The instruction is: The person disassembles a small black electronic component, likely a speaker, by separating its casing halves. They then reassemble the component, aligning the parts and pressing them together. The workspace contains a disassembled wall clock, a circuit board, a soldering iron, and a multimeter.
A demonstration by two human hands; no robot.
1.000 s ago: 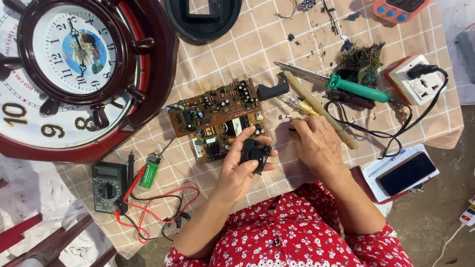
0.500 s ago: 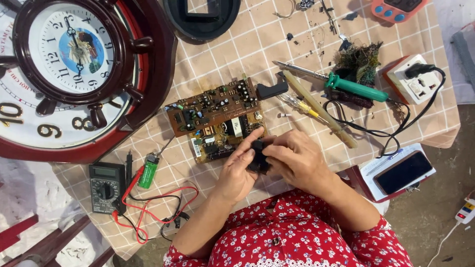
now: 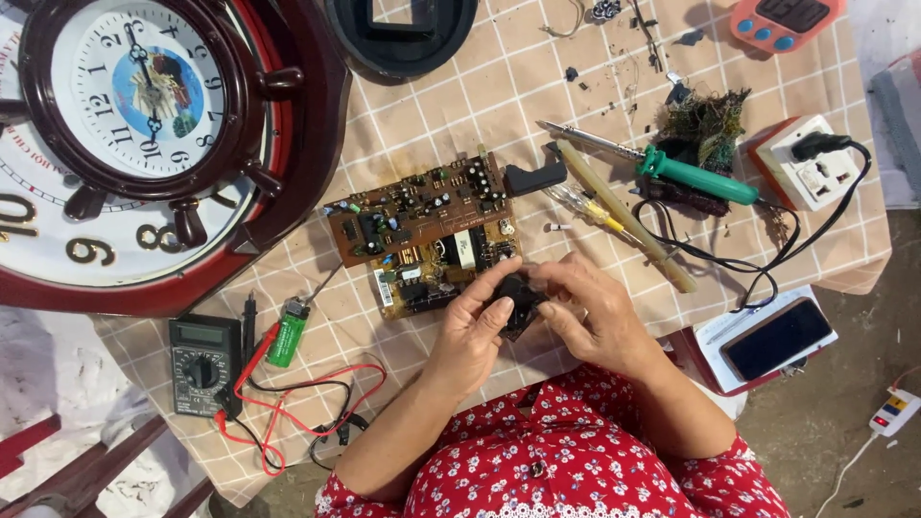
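Both hands — left hand [image 3: 472, 331], right hand [image 3: 593, 312] — pinch a small black part [image 3: 516, 295], seemingly plastic, beside the circuit board [image 3: 422, 230].

We see the circuit board [image 3: 422, 230] on the table [image 3: 537, 105], clock [image 3: 134, 144] to its left, soldering iron [image 3: 672, 168] right, multimeter [image 3: 203, 360] below-left

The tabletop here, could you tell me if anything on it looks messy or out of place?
Yes: dark specks and wire scraps litter the cloth near its far edge, and the multimeter's red and black leads lie in a loose tangle.
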